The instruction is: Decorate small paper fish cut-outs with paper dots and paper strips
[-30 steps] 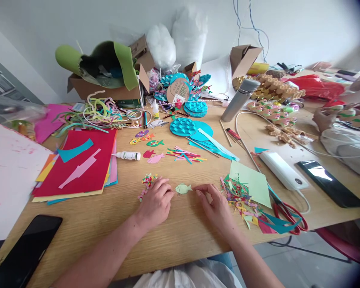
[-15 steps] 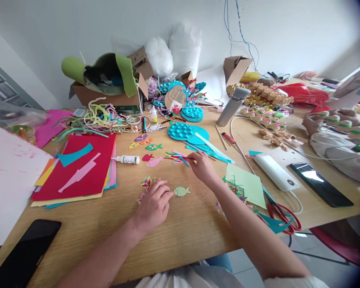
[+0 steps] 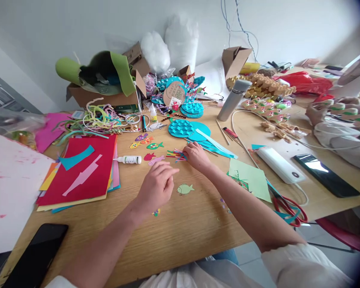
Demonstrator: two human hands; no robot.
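My right hand (image 3: pixel 196 157) rests at the right end of a small bundle of coloured paper strips (image 3: pixel 176 155), its fingers bent together; what they pinch is hidden. My left hand (image 3: pixel 158 182) hovers over the table with the index finger pointing right and the other fingers loosely curled, with nothing visible in it. Below and between the hands lies a light green paper fish (image 3: pixel 185 189). Pink fish (image 3: pixel 156 160), red fish (image 3: pixel 149 156) and green fish (image 3: pixel 155 146) cut-outs lie beyond my left hand. A white glue bottle (image 3: pixel 131 160) lies to their left.
Stacked coloured paper (image 3: pixel 81 172) and a dark phone (image 3: pixel 36 256) are at left. At right are a green sheet (image 3: pixel 252 180), red-handled scissors (image 3: pixel 291 210), a power bank (image 3: pixel 280 165) and another phone (image 3: pixel 327 175). A steel flask (image 3: pixel 234 101) stands behind. Another person's hand (image 3: pixel 315 112) is at far right.
My left hand has moved up and slightly right, away from the small paper bits, with its index finger now extended. My right hand has shifted slightly left and up onto the strips.
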